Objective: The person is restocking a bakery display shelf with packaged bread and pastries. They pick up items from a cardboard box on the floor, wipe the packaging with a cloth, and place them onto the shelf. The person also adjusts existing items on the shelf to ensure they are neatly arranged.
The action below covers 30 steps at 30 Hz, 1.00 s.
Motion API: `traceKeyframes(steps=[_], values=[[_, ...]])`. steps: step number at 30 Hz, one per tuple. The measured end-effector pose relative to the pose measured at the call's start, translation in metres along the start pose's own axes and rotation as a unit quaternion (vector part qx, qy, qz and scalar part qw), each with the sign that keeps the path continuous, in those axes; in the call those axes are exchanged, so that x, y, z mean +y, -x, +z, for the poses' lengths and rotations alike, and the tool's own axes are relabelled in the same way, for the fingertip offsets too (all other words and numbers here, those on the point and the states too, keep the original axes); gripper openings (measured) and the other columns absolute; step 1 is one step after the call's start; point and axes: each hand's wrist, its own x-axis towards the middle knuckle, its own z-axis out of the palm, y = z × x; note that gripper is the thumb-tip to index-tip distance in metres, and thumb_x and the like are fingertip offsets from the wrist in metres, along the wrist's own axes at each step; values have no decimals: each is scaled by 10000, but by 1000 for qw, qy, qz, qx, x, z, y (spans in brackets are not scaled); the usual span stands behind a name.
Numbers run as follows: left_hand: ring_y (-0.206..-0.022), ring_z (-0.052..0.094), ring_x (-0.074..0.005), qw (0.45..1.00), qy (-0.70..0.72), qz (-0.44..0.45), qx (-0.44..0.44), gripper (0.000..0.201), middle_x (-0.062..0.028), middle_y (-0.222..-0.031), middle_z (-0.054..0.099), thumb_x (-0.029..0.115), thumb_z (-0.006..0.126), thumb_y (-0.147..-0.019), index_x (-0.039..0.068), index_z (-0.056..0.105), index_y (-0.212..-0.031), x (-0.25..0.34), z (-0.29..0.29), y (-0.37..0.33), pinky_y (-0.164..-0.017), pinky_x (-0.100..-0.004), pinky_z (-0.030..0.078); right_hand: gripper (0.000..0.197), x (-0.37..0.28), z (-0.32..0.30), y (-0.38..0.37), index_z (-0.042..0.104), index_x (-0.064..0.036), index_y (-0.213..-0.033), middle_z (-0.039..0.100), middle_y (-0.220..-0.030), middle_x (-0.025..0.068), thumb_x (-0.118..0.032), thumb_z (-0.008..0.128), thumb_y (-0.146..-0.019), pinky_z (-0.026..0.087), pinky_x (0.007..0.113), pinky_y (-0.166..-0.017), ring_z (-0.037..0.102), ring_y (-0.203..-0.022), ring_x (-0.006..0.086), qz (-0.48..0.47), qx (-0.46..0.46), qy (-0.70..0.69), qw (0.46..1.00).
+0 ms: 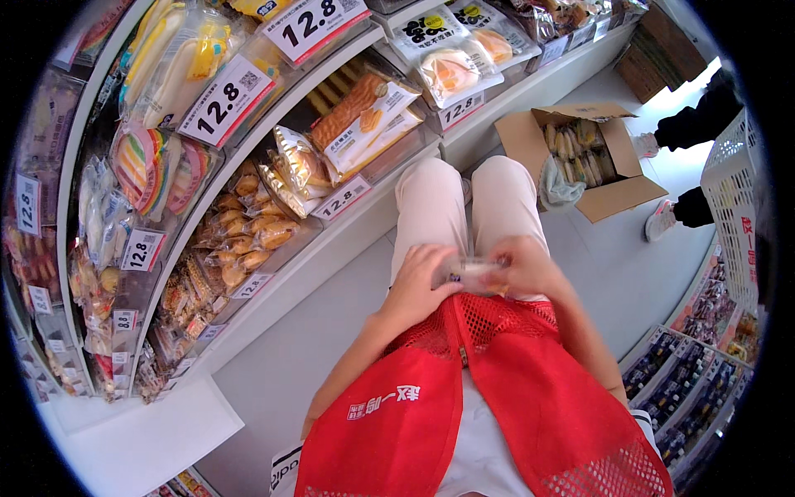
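Over my lap, my left hand (418, 286) and my right hand (523, 267) hold a small clear plastic packet (468, 273) between them, one at each end. Motion blurs the packet, and its contents cannot be made out. The fingers of both hands are closed on it. Below the hands is the red mesh vest (389, 422) that I wear over a white shirt. My light trousers (431, 203) show bent knees, close to the lowest shelf on the left.
Shelves on the left hold bagged small breads (244, 232), packaged cakes (364, 124) and price tags (228, 99). Ahead right, an open cardboard box (617, 199) of wrapped snacks stands on the floor. A person's shoe (661, 221) and a white plastic basket (729, 190) are beside it.
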Motion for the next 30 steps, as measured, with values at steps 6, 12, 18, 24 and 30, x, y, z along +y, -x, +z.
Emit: traceKeyframes(steps=[6,12,18,24,30], values=[[-1095,553,-185,828,551,-85,61,880,-113,-1323,454,-38,759,-738,115,274,-1457,47,-39,-24,-956,-333,477,192,-47,-49,-12,677,-22,-819,633,-738,-4,-201,747,-814,412,219,-562,540,-634,55,34,27,-376,925],[-1226,478,-203,896,439,-5,65,908,-102,-1431,353,-92,754,-715,64,263,-1462,60,-55,-25,-1027,-339,428,174,-66,-34,-26,664,-47,-920,618,-771,-22,-210,692,-865,407,195,-557,542,-666,35,-8,110,-495,862],[-1303,399,-208,841,512,-34,171,918,-102,-1450,360,-86,777,-684,23,280,-1448,63,-66,-14,-1078,-352,358,205,-86,-27,-28,634,-51,-1017,609,-820,-6,-230,612,-921,435,200,-553,553,-689,48,-15,205,-487,849],[-1300,392,-189,925,306,-13,224,904,-111,-1465,354,-33,799,-698,8,295,-1447,65,-88,-2,-1077,-331,339,162,-111,-24,-13,547,-38,-835,526,-604,16,-152,557,-949,359,222,-380,458,-422,82,-71,118,-407,903],[-1331,379,-220,917,227,83,317,878,-141,-1463,357,3,813,-686,19,344,-1428,75,-125,2,-1095,-333,312,132,-158,-41,-28,549,-29,-820,538,-627,-12,-88,572,-936,329,188,-404,439,-451,36,-174,149,-352,908]])
